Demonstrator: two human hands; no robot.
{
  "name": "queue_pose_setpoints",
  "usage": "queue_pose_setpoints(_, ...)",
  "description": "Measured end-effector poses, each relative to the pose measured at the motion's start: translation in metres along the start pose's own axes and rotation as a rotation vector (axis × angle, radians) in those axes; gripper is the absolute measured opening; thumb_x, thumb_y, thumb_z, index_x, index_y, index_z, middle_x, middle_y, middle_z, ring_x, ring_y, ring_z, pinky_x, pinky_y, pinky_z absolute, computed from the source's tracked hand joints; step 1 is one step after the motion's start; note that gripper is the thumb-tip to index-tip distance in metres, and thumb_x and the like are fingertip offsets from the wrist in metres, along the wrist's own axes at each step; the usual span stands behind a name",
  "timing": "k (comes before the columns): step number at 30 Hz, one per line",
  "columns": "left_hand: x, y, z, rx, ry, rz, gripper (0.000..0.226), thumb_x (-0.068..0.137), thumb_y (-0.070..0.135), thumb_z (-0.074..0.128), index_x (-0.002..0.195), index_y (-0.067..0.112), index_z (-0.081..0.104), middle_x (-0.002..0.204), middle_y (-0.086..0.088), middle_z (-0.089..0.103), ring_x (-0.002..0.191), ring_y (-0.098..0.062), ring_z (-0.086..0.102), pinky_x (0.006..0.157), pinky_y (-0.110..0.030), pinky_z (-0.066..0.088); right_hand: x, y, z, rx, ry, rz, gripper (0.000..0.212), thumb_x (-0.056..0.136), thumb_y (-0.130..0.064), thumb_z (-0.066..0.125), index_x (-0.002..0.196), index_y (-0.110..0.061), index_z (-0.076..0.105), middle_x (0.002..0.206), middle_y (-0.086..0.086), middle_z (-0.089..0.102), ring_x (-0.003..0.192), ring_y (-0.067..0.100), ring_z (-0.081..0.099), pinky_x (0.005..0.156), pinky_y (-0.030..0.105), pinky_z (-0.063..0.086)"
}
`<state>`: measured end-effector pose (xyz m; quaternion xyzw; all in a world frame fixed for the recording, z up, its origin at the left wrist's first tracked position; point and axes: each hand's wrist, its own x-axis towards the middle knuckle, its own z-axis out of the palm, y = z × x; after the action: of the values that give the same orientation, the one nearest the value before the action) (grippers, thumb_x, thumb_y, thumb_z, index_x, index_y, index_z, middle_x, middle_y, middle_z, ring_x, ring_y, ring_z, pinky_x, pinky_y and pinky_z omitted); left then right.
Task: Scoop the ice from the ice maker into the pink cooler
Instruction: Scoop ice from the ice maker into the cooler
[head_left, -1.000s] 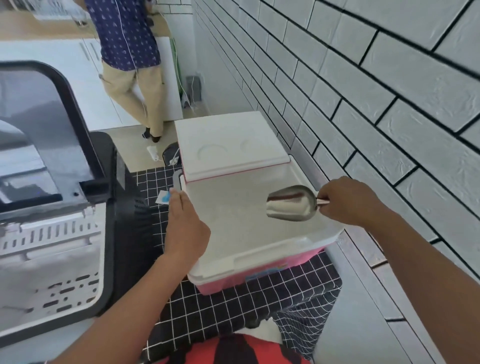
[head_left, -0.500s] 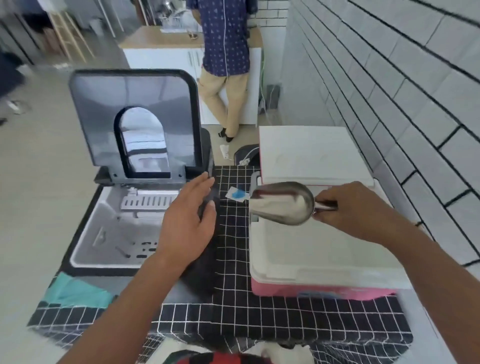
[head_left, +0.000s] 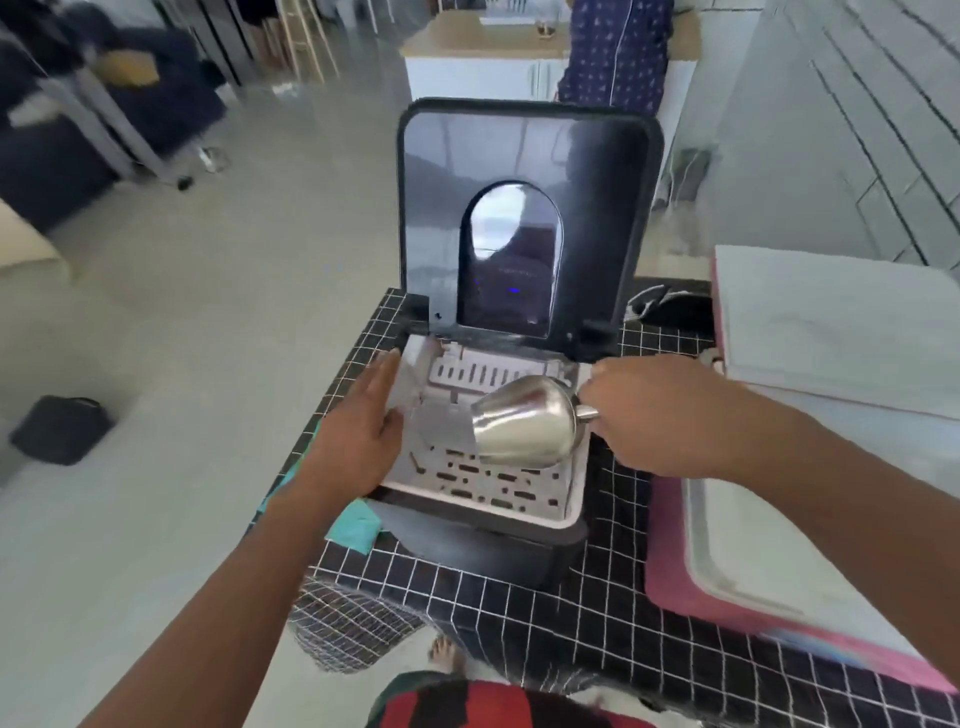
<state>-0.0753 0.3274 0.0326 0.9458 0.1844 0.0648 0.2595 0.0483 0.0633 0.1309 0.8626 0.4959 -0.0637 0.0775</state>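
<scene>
Gripping the metal scoop (head_left: 524, 428) by its handle, your right hand (head_left: 657, 415) has moved it from over the pink cooler (head_left: 675, 582), lower right, to above the ice maker (head_left: 498, 499) basket at centre. Your left hand (head_left: 363, 441), fingers straight and together, now rests on the maker's left edge.

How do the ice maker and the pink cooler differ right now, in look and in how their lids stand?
The ice maker is black with a white slotted basket inside; the pink cooler is pink with a plain white lining. The ice maker's lid stands nearly upright and has an arched window; the cooler's lid is plain white and tilts back less steeply. The metal scoop is over the ice maker's basket, not the cooler. Both are open, side by side on the checked cloth.
</scene>
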Motion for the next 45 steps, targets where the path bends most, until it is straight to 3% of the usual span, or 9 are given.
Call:
queue_pose_setpoints(3, 0.005, -0.008, 0.001, -0.060, -0.022, 0.039, 0.065, 0.098, 0.008, 0.044, 0.155, 0.017, 0.016, 0.161, -0.004, 0.020, 0.146, -0.019, 0.022, 0.118, -0.030, 0.020, 0.027, -0.019, -0.002, -0.206, -0.040, -0.075, 0.023, 0.074, -0.005, 0.050, 0.060, -0.019, 0.039, 0.062, -0.007, 0.037, 0.054, 0.014, 0.047, 0.041, 0.025, 0.021)
queue_pose_setpoints(8, 0.006, -0.015, 0.007, -0.169, -0.018, 0.037, 0.066, 0.099, 0.010, 0.043, 0.156, 0.025, 0.013, 0.162, 0.005, 0.016, 0.146, -0.009, 0.017, 0.113, -0.020, 0.015, 0.066, -0.029, -0.009, -0.247, -0.117, -0.089, 0.029, 0.074, -0.003, 0.051, 0.058, -0.018, 0.034, 0.060, -0.003, 0.034, 0.056, 0.020, 0.040, 0.046, 0.025, 0.024)
queue_pose_setpoints(13, 0.007, -0.018, 0.011, -0.227, 0.020, 0.035, 0.068, 0.098, 0.010, 0.045, 0.155, 0.030, 0.014, 0.160, 0.015, 0.015, 0.130, 0.015, 0.013, 0.094, 0.008, 0.007, 0.074, -0.021, -0.003, -0.206, -0.216, -0.069, 0.023, 0.066, -0.006, 0.054, 0.079, -0.019, 0.067, 0.073, -0.002, 0.059, 0.067, 0.020, 0.057, 0.047, 0.022, 0.031)
queue_pose_setpoints(18, 0.006, -0.020, 0.010, -0.264, 0.008, 0.057, 0.069, 0.098, 0.012, 0.045, 0.154, 0.032, 0.011, 0.160, 0.019, 0.014, 0.137, 0.012, 0.011, 0.098, 0.003, 0.008, 0.073, -0.020, 0.001, -0.172, -0.302, -0.032, 0.011, 0.066, -0.006, 0.054, 0.063, -0.017, 0.055, 0.064, -0.004, 0.051, 0.055, 0.014, 0.049, 0.046, 0.022, 0.029)
queue_pose_setpoints(22, 0.007, -0.020, 0.010, -0.268, 0.002, 0.059, 0.069, 0.098, 0.010, 0.045, 0.155, 0.031, 0.011, 0.160, 0.016, 0.015, 0.142, 0.005, 0.014, 0.094, 0.008, 0.008, 0.079, -0.035, -0.001, -0.179, -0.314, -0.108, 0.027, 0.070, -0.007, 0.056, 0.052, -0.015, 0.037, 0.054, -0.003, 0.038, 0.047, 0.012, 0.035, 0.045, 0.022, 0.027)
queue_pose_setpoints(27, 0.007, -0.022, 0.012, -0.273, 0.008, 0.064, 0.071, 0.097, 0.009, 0.045, 0.155, 0.031, 0.011, 0.160, 0.016, 0.015, 0.144, 0.001, 0.015, 0.099, 0.003, 0.009, 0.091, -0.064, 0.019, -0.193, -0.349, -0.146, 0.026, 0.072, 0.005, 0.048, 0.055, -0.014, 0.041, 0.056, -0.001, 0.041, 0.049, 0.016, 0.040, 0.045, 0.026, 0.031)
queue_pose_setpoints(33, 0.007, -0.023, 0.012, -0.278, 0.013, 0.076, 0.071, 0.096, 0.010, 0.045, 0.154, 0.034, 0.011, 0.160, 0.017, 0.016, 0.144, 0.002, 0.016, 0.099, 0.000, 0.013, 0.098, -0.059, 0.009, -0.224, -0.110, -0.108, 0.032, 0.071, 0.002, 0.052, 0.055, -0.016, 0.031, 0.056, -0.003, 0.030, 0.049, 0.016, 0.034, 0.043, 0.025, 0.025)
queue_pose_setpoints(42, 0.007, -0.023, 0.014, -0.255, 0.033, 0.077, 0.070, 0.097, 0.013, 0.045, 0.154, 0.033, 0.012, 0.160, 0.016, 0.017, 0.143, 0.003, 0.017, 0.097, 0.001, 0.011, 0.102, -0.071, 0.033, -0.029, -0.195, -0.159, 0.013, 0.074, -0.002, 0.056, 0.073, -0.013, 0.060, 0.068, 0.001, 0.055, 0.064, 0.023, 0.055, 0.047, 0.027, 0.031)
queue_pose_setpoints(45, 0.007, -0.023, 0.013, -0.252, 0.035, 0.078, 0.069, 0.097, 0.013, 0.045, 0.155, 0.031, 0.013, 0.160, 0.016, 0.017, 0.143, 0.003, 0.017, 0.096, 0.005, 0.010, 0.102, -0.066, 0.033, -0.037, -0.132, -0.102, 0.021, 0.075, -0.003, 0.056, 0.067, -0.018, 0.043, 0.065, -0.003, 0.046, 0.065, 0.021, 0.052, 0.047, 0.028, 0.027)
